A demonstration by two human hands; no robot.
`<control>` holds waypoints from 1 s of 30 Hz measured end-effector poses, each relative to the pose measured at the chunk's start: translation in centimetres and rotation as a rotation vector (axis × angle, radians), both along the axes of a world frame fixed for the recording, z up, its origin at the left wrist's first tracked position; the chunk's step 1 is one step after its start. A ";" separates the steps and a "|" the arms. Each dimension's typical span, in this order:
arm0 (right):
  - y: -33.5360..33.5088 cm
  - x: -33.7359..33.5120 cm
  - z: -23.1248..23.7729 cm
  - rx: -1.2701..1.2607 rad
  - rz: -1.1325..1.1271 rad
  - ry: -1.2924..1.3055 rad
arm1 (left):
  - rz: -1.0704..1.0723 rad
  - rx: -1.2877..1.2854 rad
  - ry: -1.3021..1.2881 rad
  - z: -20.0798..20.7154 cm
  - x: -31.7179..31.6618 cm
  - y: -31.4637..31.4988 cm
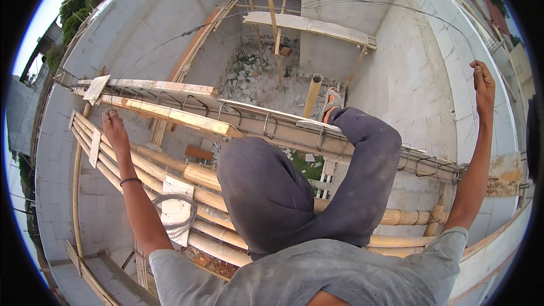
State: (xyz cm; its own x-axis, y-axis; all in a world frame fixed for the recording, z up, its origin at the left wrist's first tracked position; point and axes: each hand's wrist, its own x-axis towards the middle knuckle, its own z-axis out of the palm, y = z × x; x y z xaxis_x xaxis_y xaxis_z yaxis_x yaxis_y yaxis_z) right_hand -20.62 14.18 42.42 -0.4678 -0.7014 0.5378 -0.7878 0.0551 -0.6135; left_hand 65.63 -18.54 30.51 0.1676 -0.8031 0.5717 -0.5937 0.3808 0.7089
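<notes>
My right hand (483,88), raised at the far right with fingers closed, grips a thin wire (419,8). The wire arcs across the upper view toward the left, with a dark twisted stretch partway along it. On the left, my left hand (115,130) is closed in a pinch on a thin wire at the end of the wooden formwork (170,114). Whether both hands hold one same wire I cannot tell. Steel reinforcement bars with bent stirrups (269,124) lie along the formwork beam. My bent knees are in front of me, one sandalled foot (332,102) on the beam.
Bamboo poles (221,241) form a platform under me, with a coil of wire (190,215) on a pale board. Beyond the beam is a deep drop to a rubble-strewn floor (246,76). Grey block walls (419,73) surround it. A plank (311,25) spans bamboo supports opposite.
</notes>
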 end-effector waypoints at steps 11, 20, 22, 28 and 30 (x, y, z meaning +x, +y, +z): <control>-2.4 3.2 -1.2 -0.320 -0.054 -0.517 | -0.301 0.050 0.116 -3.3 -11.6 2.3; -8.4 3.9 7.0 -0.735 0.014 -0.615 | -0.026 -0.038 -0.248 15.3 -22.1 -8.0; -8.8 4.4 8.2 -0.813 0.025 -0.591 | -0.054 -0.102 -0.164 16.2 -24.9 -10.2; -8.9 6.8 7.1 -0.851 0.013 -0.403 | -0.361 0.012 0.072 15.0 -31.5 -19.4; -9.5 7.8 5.2 -0.818 -0.012 -0.352 | -0.478 0.278 -0.008 11.8 -33.0 -20.4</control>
